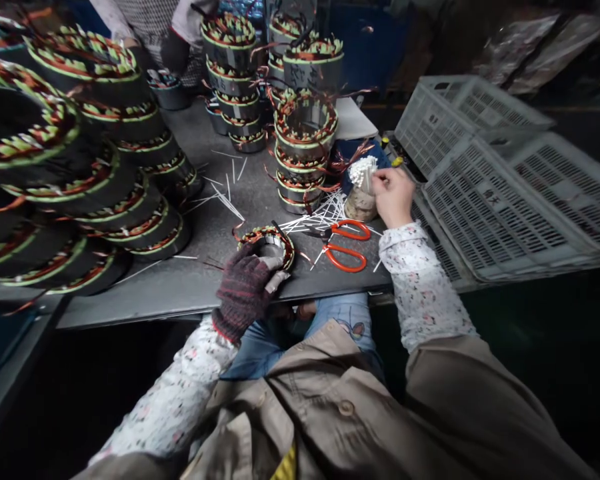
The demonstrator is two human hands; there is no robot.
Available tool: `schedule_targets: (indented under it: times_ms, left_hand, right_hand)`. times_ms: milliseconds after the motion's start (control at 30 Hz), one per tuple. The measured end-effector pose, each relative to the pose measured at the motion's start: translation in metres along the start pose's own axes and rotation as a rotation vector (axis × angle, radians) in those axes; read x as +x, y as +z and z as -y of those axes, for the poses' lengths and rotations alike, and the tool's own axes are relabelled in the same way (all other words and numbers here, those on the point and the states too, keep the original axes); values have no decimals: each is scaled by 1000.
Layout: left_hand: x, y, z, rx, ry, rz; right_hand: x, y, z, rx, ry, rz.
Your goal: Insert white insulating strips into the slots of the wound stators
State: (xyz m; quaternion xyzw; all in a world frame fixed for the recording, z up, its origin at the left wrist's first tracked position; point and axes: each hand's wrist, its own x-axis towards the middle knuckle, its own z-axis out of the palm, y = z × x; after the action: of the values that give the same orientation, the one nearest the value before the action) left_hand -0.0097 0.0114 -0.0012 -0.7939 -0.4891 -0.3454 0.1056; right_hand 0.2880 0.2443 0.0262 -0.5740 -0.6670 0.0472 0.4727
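Note:
In the head view my left hand (244, 287), in a dark knitted glove with pale-wrapped fingertips, grips a wire-wound motor stator (289, 252) at the table's front edge. The glove covers the ring's near left side. My bare right hand (395, 195) is at a bundle of thin white tubes (364, 171) standing in a round holder (360, 205). Its thumb and index finger are pinched together at the bundle's right side, apparently on a white tube, though the fingertips partly hide it. Red-handled scissors (350, 230) lie between my hands, beside loose white tubes (315, 217).
Tall stacks of stators (135, 127) crowd the left, with more stacks (307, 143) at centre back. Grey plastic crates (525, 200) stand on the right, close to my right forearm. Across the table (220, 177), another person's gloved hand (175, 52) is near a stator.

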Motion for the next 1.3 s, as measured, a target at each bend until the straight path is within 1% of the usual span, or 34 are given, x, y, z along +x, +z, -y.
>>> schedule_targets:
  times_ms: [67, 100, 167, 233, 300, 333, 400, 433, 467, 567, 667, 767, 833, 933, 1000, 1067, 1100, 1167, 1233, 1300]
  left_hand:
    - [0, 3, -5, 38, 6, -5]
    - [0, 4, -7, 44, -1, -5]
    - [-1, 6, -11, 35, -25, -12]
    - [-4, 7, -13, 25, -51, -25]
    - [-6, 8, -12, 25, -76, -25]
    - [-8, 8, -12, 31, -85, -17]
    - [-9, 9, -11, 49, -94, -3]
    - [-10, 9, -10, 57, -93, -6]
    - [-10, 10, -10, 62, -90, -13]
    - [-9, 10, -9, 69, -81, -16]
    - [-10, 10, -8, 60, -94, 15]
    - [-11, 9, -8, 28, -124, 45]
    - [-12, 9, -10, -41, -171, 41]
    - [-11, 9, -14, -342, -300, -18]
    - [-10, 10, -16, -499, -372, -29]
    - [-8, 10, -15, -509, -392, -20]
    - [-7, 9, -15, -484, -387, -21]
    - [-6, 9, -13, -441, -370, -33]
    - [-5, 7, -12, -431, -349, -42]
    - [-5, 6, -13, -450, -312, -66]
  right_hand:
    - [-6, -5, -2, 161, -2, -58]
    - [-14, -9, 2, 260, -3, -79]
    - [-41, -18, 19, 455, -37, -100]
    - [-78, -29, 44, 559, -133, -91]
    - [-119, -42, 70, 487, -312, -29]
    - [-138, -47, 80, 480, -462, 123]
    - [-171, -54, 94, 496, -667, 301]
    - [-183, -55, 97, 522, -720, 365]
    - [-193, -55, 98, 549, -734, 395]
    - [-207, -54, 95, 587, -689, 440]
    - [-208, -56, 92, 575, -645, 486]
    - [-205, -51, 96, 583, -571, 517]
    - [-202, -40, 104, 593, -462, 517]
    - [-200, -20, 115, 648, -206, 474]
    - [-199, -12, 120, 688, -48, 466]
    - [-198, -10, 122, 704, 52, 490]
    - [-197, -11, 123, 702, 71, 507]
    - [-195, -16, 125, 686, 47, 522]
    - [-193, -20, 128, 647, -38, 519]
    - [-191, -19, 130, 566, -126, 498]
